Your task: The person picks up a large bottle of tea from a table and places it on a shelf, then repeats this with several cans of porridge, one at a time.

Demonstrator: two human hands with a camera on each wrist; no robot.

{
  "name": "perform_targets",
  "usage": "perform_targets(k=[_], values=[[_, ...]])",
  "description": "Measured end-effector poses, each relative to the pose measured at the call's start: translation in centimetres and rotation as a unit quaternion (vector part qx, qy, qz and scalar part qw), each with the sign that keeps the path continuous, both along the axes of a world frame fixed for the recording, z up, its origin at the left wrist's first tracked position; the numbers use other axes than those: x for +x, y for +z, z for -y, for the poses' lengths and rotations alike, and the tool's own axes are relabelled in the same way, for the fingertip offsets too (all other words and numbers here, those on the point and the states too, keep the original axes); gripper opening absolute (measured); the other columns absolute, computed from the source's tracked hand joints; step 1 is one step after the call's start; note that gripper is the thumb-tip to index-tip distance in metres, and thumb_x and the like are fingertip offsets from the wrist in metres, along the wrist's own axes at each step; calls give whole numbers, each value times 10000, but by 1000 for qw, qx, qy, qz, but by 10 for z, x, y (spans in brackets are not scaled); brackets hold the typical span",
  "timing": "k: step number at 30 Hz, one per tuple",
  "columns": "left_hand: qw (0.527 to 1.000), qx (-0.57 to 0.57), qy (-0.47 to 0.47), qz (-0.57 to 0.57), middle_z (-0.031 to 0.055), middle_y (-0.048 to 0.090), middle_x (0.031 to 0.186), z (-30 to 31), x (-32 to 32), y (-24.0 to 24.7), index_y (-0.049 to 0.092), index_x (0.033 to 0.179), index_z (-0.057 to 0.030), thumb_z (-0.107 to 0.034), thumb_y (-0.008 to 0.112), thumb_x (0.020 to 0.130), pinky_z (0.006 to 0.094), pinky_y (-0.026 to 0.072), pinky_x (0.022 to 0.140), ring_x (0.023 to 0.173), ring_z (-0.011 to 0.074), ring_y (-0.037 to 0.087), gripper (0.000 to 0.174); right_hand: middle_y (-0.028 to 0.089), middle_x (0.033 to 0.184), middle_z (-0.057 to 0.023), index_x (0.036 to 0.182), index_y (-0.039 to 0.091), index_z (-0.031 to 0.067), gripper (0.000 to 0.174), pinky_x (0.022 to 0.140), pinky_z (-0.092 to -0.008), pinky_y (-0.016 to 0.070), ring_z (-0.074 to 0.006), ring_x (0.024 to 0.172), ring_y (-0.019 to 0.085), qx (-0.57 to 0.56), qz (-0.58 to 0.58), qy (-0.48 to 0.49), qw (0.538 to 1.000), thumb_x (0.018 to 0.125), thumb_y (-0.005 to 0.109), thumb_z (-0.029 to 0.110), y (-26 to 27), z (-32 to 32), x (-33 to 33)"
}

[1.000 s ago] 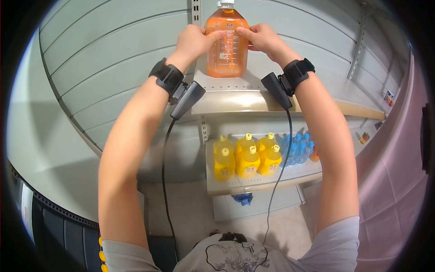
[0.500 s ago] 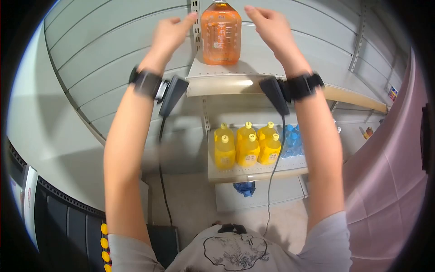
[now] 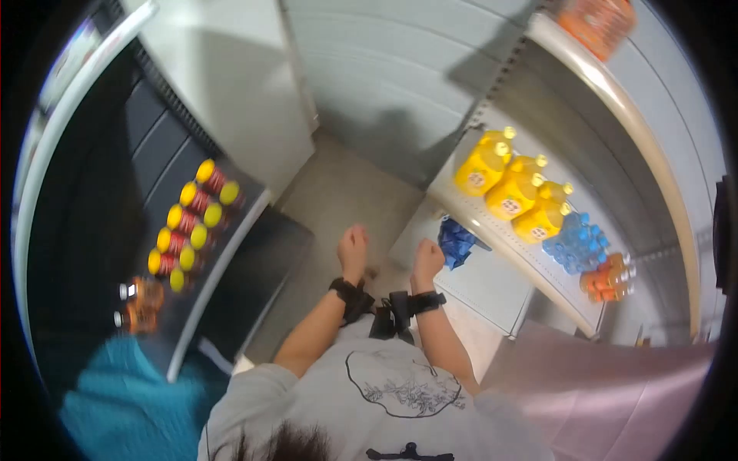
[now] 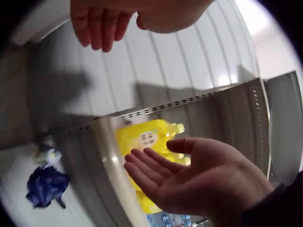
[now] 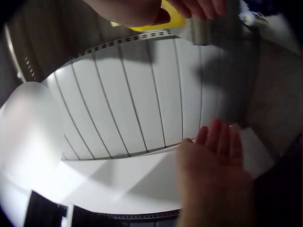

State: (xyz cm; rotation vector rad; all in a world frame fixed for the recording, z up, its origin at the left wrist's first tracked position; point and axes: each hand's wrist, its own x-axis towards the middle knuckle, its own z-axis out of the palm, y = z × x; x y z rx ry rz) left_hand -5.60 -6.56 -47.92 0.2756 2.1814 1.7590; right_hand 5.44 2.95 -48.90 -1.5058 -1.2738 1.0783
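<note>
Both hands hang in front of the torso, apart from each other and holding nothing. In the head view the left hand (image 3: 354,253) is beside the right hand (image 3: 427,263). The left wrist view has the left hand (image 4: 137,14) at the top with fingers extended, and the right hand (image 4: 199,177) lower down, palm showing, in front of the yellow bottles (image 4: 142,137). From the right wrist, the left hand (image 5: 215,170) appears below with loosely extended fingers. A large orange bottle (image 3: 598,27) stands on the upper shelf, cut off by the view's edge, away from both hands.
Yellow bottles (image 3: 511,196), blue bottles (image 3: 576,242) and small orange bottles (image 3: 607,280) stand on the right lower shelf (image 3: 500,244). A crumpled blue item (image 3: 457,242) lies below. Yellow-lidded containers (image 3: 184,219) line the left shelf, near teal cloth (image 3: 131,399). Pink fabric (image 3: 600,392) hangs right.
The hands let go of the large orange bottle and came down close to the body. The head view has swung left and downward, bringing in the left shelf and shifting the orange bottle to the upper right.
</note>
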Motion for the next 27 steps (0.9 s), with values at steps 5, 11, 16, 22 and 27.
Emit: perform_targets(k=[5, 11, 16, 22, 27], values=[[995, 13, 90, 36, 72, 604, 659, 53, -23, 19, 581, 805, -3, -271, 440, 852, 280, 429, 570, 612, 144, 569, 306, 540, 647, -24, 688, 556, 17, 161, 483, -218, 365, -104, 573, 497, -89, -58, 115, 988, 745, 531, 166, -13, 16, -13], [988, 18, 153, 8, 79, 598, 625, 80, -31, 17, 580, 795, -1, -251, 426, 858, 276, 441, 549, 580, 149, 581, 301, 502, 557, -11, 687, 558, 4, 171, 411, -227, 324, -80, 462, 433, -169, -107, 143, 969, 768, 513, 148, 6, 55, -19], [981, 48, 185, 24, 84, 596, 622, 111, -49, 16, 576, 785, 7, -259, 417, 869, 279, 448, 541, 570, 149, 585, 320, 511, 619, -19, 831, 560, -14, 161, 424, -214, 339, -88, 507, 458, -178, -109, 217, 954, 780, 511, 131, 19, 67, -51], [958, 87, 273, 23, 83, 595, 615, 187, -96, 27, 571, 768, 10, -264, 423, 869, 275, 451, 539, 568, 149, 587, 326, 547, 745, -26, 912, 543, 11, 190, 512, -239, 392, -108, 650, 507, -184, -67, 323, 926, 783, 538, 152, 26, 126, -120], [922, 102, 373, 22, 76, 589, 590, 298, -146, 17, 561, 760, 7, -252, 441, 857, 276, 451, 539, 555, 147, 582, 302, 557, 756, -26, 965, 546, 17, 218, 519, -243, 408, -114, 635, 520, -182, -43, 466, 865, 781, 543, 134, 14, 219, -200]])
